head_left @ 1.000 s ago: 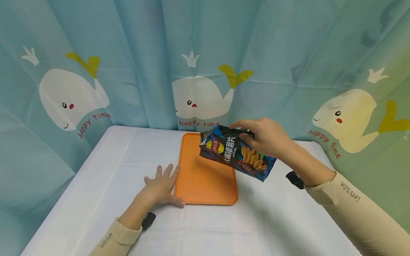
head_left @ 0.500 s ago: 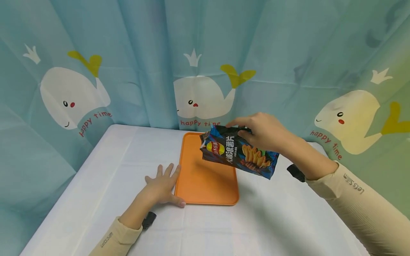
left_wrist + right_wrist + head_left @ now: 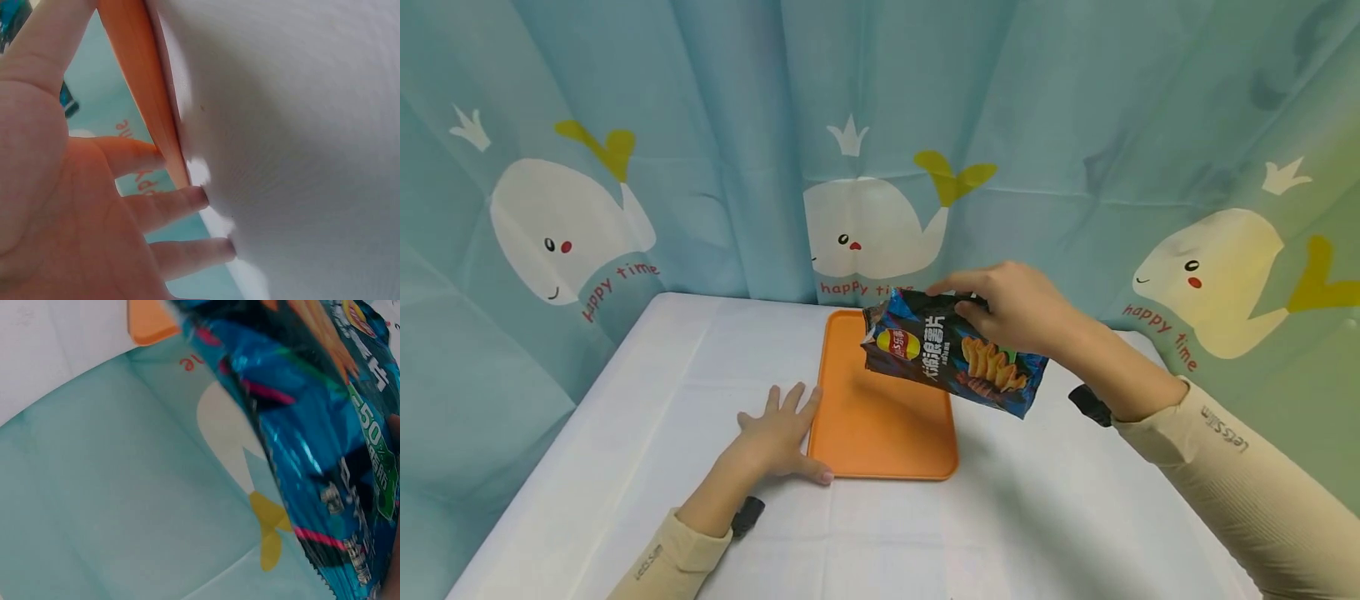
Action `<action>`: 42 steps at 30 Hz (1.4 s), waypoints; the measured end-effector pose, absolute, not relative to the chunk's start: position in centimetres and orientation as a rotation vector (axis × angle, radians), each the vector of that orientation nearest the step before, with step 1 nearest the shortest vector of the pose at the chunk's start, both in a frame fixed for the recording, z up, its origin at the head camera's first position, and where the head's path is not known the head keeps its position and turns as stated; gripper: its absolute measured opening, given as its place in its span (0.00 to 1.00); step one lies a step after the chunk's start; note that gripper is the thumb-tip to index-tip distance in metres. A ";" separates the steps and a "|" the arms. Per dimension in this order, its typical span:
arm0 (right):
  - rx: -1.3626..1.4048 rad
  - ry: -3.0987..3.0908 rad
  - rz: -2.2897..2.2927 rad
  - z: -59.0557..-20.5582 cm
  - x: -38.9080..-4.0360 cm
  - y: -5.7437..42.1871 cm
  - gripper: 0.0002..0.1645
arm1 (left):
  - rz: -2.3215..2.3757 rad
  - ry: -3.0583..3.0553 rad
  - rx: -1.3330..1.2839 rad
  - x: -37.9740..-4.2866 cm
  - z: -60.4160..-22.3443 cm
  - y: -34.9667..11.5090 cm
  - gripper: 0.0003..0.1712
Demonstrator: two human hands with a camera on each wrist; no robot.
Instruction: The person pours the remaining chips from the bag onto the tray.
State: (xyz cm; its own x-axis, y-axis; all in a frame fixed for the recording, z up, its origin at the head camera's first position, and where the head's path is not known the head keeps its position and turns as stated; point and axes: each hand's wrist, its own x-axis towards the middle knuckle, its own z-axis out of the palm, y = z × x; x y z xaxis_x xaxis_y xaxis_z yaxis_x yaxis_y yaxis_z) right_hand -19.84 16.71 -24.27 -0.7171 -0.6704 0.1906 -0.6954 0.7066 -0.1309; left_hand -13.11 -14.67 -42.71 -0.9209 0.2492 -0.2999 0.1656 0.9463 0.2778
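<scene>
Holding the chip bag (image 3: pixel 943 358) approx. over the far R part of the orange tray (image 3: pixel 880 433), the R hand (image 3: pixel 1011 307) pinches its upper long edge: thumb on the printed face, other fingers mostly hidden. From where I stand, the bag is raised off the tray and tilted, R end lower & overhanging the tray's R side. L hand (image 3: pixel 778 435): fingers straight and spread at the tray's L edge, one touching the rim, others on the white worktop (image 3: pixel 700 392), thumb at the near L corner.

Handling (est.): bag should be light, soft-walled, prob. slick; contents prob. brittle, so excess pressure may crush them. Rec. grip: upper edge, approx. mid-length, min. force; avoid squeezing the belly. Seal at L end: can't tell.
</scene>
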 end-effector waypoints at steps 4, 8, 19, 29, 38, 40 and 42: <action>1.135 -2.808 0.286 -24.3 -19.9 16.4 0.23 | 0.360 2.753 0.288 -13.2 -42.7 -14.7 0.76; 1.155 -2.846 0.275 -24.4 -19.9 16.1 0.23 | 0.360 2.751 0.293 -13.2 -42.8 -14.7 0.77; 1.147 -2.818 0.275 -24.0 -19.9 16.0 0.23 | 0.346 2.756 0.294 -13.2 -42.7 -14.5 0.77; 1.149 -2.823 0.296 -24.1 -19.8 15.9 0.23 | 0.336 2.755 0.292 -13.1 -42.7 -14.6 0.77; 1.135 -2.835 0.266 -23.9 -19.8 15.9 0.23 | 0.342 2.760 0.298 -13.0 -42.8 -14.6 0.77; 1.140 -2.844 0.264 -23.8 -19.8 15.8 0.23 | 0.343 2.762 0.298 -13.0 -42.8 -14.6 0.77; 1.147 -2.844 0.264 -23.9 -19.8 15.8 0.23 | 0.350 2.760 0.294 -13.1 -42.8 -14.6 0.77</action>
